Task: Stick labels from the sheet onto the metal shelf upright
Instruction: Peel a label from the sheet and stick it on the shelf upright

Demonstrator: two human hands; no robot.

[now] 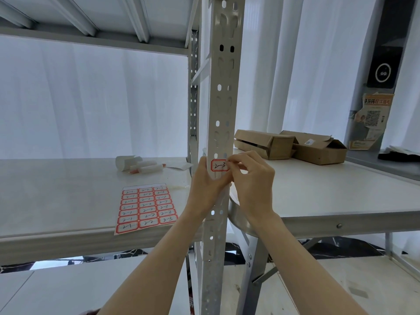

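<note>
A pale metal shelf upright (pixel 223 92) with punched holes runs down the middle of the view. A red-bordered label (pixel 219 165) marked "2-3" sits on its front face. My left hand (pixel 205 187) wraps the upright from the left just below the label. My right hand (pixel 252 183) is at the label's right edge, its fingertips pinching or pressing that edge. The label sheet (pixel 146 206), with rows of red-bordered handwritten labels, lies flat on the shelf board (pixel 68 196) to the left.
Rolled white paper pieces (pixel 141 165) lie at the back of the shelf board. Two open cardboard boxes (pixel 291 146) stand on a white table (pixel 341 189) to the right. A shelf beam crosses overhead. White curtains hang behind.
</note>
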